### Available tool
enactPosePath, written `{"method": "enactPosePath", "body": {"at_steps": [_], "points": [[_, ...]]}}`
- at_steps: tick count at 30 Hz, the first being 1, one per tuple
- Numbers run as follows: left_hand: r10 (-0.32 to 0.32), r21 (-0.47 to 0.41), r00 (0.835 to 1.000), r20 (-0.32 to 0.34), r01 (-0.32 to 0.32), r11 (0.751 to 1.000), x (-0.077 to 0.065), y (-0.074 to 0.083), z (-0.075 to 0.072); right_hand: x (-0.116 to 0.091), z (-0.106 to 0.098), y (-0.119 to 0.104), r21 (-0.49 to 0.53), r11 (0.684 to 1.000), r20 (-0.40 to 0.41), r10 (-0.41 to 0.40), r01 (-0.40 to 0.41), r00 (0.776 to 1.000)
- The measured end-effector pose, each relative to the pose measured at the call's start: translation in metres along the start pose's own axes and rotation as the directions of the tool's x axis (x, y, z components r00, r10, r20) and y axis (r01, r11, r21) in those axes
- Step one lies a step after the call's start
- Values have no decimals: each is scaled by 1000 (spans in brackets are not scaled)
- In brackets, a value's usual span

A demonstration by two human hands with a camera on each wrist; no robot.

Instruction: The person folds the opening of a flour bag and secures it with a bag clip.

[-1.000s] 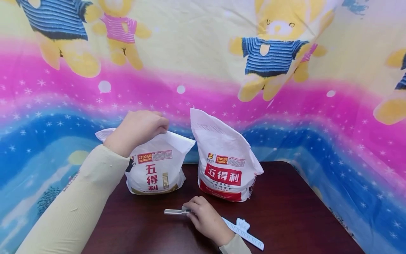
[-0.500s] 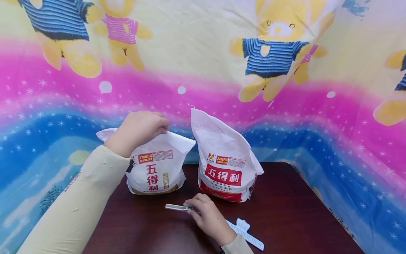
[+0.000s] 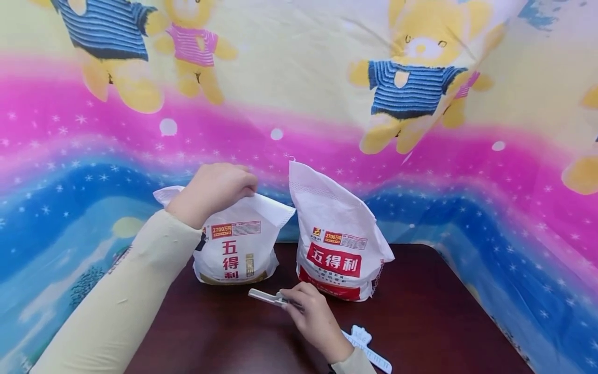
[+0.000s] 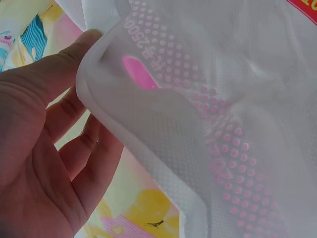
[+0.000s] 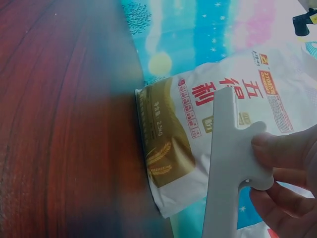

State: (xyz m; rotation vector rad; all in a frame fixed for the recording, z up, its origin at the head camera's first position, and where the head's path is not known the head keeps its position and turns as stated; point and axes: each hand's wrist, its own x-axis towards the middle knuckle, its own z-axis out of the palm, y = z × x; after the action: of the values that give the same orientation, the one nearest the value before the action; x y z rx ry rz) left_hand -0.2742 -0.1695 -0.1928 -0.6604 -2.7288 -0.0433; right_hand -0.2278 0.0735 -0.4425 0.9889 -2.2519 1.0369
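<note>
A white flour bag [image 3: 263, 228] with red lettering and a gold base stands at the left of the table. My left hand [image 3: 211, 189] grips its top edge, and in the left wrist view thumb and fingers [image 4: 101, 166] pinch the folded white rim. In my right hand [image 3: 315, 322] is a pale grey bag clip [image 3: 264, 296], held by its handle between thumb and fingers. In the right wrist view the clip [image 5: 224, 173] appears in front of the bag's printed face, seemingly apart from it.
A second flour bag [image 3: 334, 259] with a red label stands just right of the first. Another pale clip [image 3: 366, 350] lies on the dark wooden table [image 3: 434, 311], near my right wrist. A cloth printed with bears [image 3: 308, 88] hangs behind the table.
My right hand has lifted the clip slightly upward, nearer the left bag, and its long end has tilted. My left hand keeps its grip. The head view has shifted a little.
</note>
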Motion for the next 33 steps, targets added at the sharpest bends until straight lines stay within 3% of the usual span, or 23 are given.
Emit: {"method": "enactPosePath", "body": {"at_steps": [10, 22, 33], "points": [[10, 2, 1000, 1, -10, 1000, -1, -1, 0, 2, -9, -7, 49, 990, -55, 132, -130, 990], [17, 10, 1000, -25, -17, 1000, -3, -1, 2, 6, -11, -8, 45, 997, -236, 66, -57, 970], [8, 10, 1000, -20, -8, 1000, -3, -3, 3, 9, -15, -12, 74, 996, -286, 68, -49, 956]]}}
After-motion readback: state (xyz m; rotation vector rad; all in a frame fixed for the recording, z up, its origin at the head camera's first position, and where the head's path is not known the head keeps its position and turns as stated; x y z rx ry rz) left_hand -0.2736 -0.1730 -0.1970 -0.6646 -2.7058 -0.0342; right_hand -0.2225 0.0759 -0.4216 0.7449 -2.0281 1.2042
